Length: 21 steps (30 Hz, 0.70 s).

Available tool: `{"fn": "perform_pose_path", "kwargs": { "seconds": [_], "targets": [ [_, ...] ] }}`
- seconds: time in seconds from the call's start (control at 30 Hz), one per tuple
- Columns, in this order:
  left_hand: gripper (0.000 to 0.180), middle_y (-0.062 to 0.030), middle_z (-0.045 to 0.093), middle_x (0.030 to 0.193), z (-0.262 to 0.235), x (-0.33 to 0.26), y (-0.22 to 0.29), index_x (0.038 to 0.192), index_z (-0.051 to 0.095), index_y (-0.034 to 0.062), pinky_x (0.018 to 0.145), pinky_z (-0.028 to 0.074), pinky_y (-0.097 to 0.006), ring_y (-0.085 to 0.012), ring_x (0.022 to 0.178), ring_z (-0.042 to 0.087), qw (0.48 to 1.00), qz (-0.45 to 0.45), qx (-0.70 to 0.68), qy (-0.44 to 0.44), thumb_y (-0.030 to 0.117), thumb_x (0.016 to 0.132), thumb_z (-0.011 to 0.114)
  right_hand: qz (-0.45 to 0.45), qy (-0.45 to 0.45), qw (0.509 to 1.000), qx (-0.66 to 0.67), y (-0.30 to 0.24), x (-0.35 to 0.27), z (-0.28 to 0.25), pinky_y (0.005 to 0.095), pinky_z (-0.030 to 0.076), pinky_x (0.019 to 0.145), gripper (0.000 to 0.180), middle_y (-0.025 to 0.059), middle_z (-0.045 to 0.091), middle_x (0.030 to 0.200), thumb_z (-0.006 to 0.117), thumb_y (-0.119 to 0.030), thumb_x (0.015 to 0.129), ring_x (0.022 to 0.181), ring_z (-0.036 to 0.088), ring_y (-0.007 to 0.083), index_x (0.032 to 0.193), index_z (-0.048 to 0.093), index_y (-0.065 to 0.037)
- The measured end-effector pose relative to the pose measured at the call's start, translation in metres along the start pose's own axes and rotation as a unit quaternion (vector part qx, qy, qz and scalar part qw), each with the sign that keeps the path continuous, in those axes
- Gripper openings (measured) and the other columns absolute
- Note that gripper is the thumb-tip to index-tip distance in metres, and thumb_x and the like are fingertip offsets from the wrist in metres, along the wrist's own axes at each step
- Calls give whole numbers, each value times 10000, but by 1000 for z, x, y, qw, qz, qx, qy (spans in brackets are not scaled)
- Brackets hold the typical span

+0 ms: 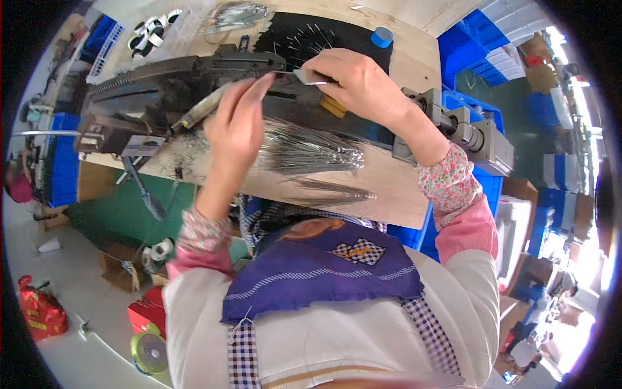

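Observation:
My left hand [236, 123] reaches over the dark metal machine [194, 74], its fingers drawn together and somewhat blurred. Whatever its fingertips pinch is too small to make out. My right hand [356, 81] is closed on a thin metal wire [317, 83], beside the machine's right end. A small pale piece [302, 76] shows at those fingers. The fingertips of both hands are close together. Below them, a bundle of thin metal wires [311, 149] lies on the wooden bench [389, 188]. A yellow block [332, 107] sits under my right hand.
More wires lie on a black mat [285, 32] at the back, near a roll of blue tape [381, 37]. White rings [149, 35] are at the back left. A grey metal device [476, 139] stands at the bench's right edge, by blue crates [470, 42].

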State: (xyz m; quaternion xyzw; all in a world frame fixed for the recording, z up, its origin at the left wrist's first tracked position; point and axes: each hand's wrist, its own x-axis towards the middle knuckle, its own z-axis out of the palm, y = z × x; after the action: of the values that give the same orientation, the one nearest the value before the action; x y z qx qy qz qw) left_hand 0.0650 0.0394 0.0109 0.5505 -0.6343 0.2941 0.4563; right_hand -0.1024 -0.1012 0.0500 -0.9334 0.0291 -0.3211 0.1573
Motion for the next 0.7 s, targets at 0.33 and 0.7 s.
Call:
{"fn": "perform_pose_path", "kwargs": {
  "seconds": [0.33, 0.7],
  "targets": [
    [569, -66, 482, 619, -40, 17, -14, 1005, 549, -29, 346, 272, -236, -102, 367, 372, 38, -528, -849, -15, 506, 975, 360, 74, 21, 995, 66, 12, 15, 23, 394, 510, 725, 138, 144, 630, 838, 636, -113, 784, 791, 620, 338, 846, 630, 10],
    [416, -46, 476, 606, -42, 39, 7, 1030, 481, -42, 316, 303, -218, -100, 358, 416, 22, -539, -842, 29, 368, 960, 474, 128, -15, 991, 37, 10, 15, 23, 399, 506, 722, 90, 149, 617, 794, 634, -32, 712, 790, 616, 342, 790, 621, 11]
  ]
}}
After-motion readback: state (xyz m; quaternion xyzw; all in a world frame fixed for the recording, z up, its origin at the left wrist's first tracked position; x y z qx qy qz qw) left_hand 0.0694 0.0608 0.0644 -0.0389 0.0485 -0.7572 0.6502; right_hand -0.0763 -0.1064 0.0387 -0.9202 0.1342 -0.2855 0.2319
